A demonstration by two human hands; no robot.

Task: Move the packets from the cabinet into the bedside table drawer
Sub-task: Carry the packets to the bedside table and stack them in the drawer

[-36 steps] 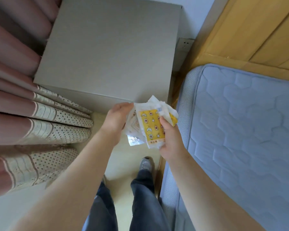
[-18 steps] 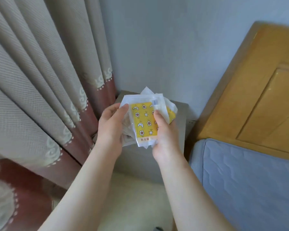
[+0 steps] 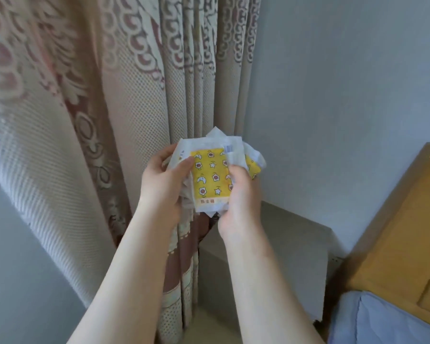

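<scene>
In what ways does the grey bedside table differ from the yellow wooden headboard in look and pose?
The grey bedside table is plain and matt; the yellow wooden headboard shows a framed panel. The table is a low box with a flat top; the headboard is an upright board that rises higher. Both stand against the pale wall.

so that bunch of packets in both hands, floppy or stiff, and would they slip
Probably floppy: the packets show crumpled, bent corners at the top. Likely light, since the left hand and right hand hold the whole bunch up in the air. They sit fanned unevenly, so one might slide from a loose grip.
</scene>
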